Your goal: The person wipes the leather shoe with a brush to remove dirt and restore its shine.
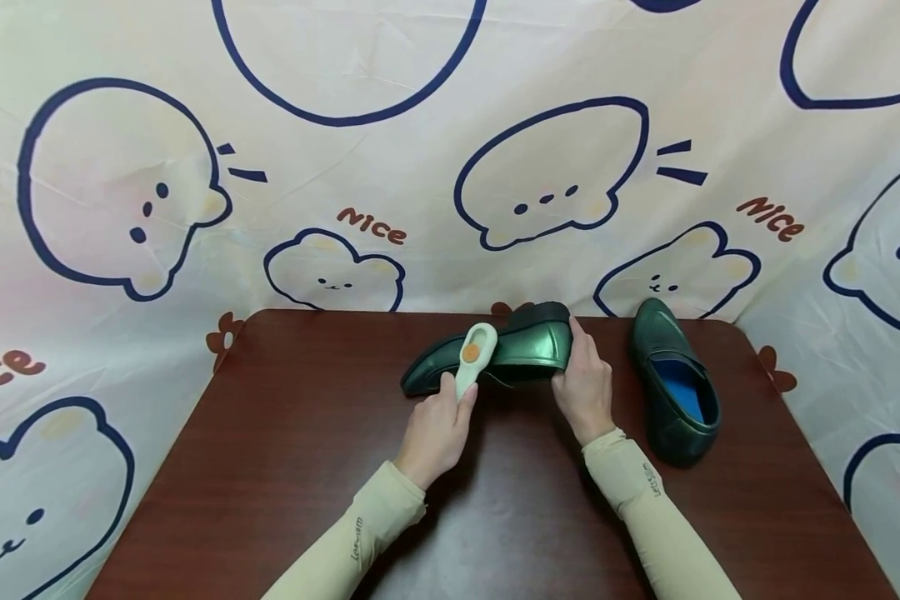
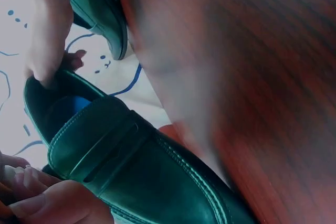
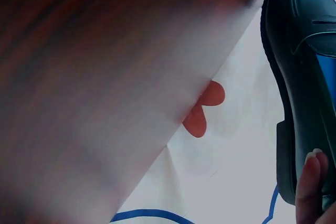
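Place: a small screened-off work bay around one table (image 1: pixel 270 467), resembling a staged filming corner; whether a home, workshop or office surrounds it cannot be told.
Sheeting (image 1: pixel 412 171): pale, lightly creased, rising beyond the far edge and along both sides, like a curtained enclosure.
Cartoon faces (image 1: pixel 120 183): large, dark-blue outlines, a playful, domestic print.
Lettering (image 1: pixel 371 226): "Nice", reddish-brown, repeated among the faces, with flowers (image 1: pixel 227 339) low down.
Tabletop: dark red-brown, wood-grained, glossy, as in household or office furniture.
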